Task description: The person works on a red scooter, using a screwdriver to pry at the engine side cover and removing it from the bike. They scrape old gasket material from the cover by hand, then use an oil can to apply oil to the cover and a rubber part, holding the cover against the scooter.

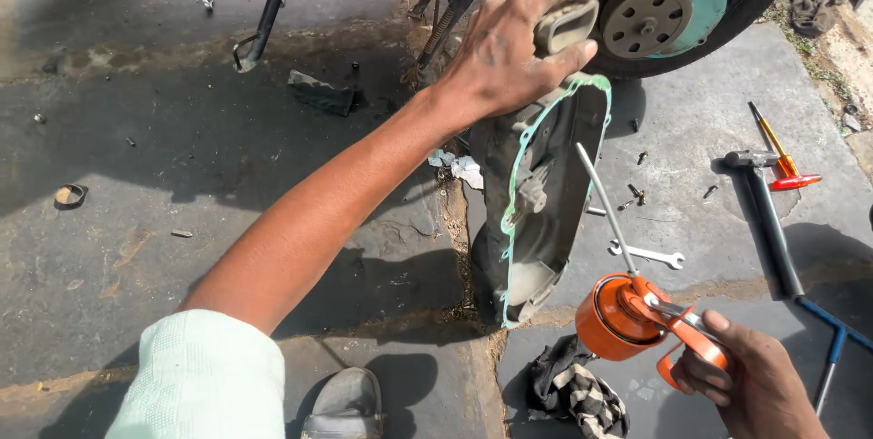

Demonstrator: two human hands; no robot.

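- The left hand (pixel 514 43) is gripping the top of a grey engine side cover (pixel 536 193), fingers wrapped over its duct, holding it on edge on the ground (pixel 182 175).
- The right hand (pixel 750 384) is squeezing the trigger of an orange oil can (pixel 623 316), spout aimed into the cover.
- The cover is already off the scooter (pixel 650 7); oiling looks underway, refitting remains.
- A spanner (pixel 647 254) and loose bolts are lying beside the cover.

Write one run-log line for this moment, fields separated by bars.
left hand: holds engine cover upright | right hand: holds orange oil can, spout toward cover | ground: spanner
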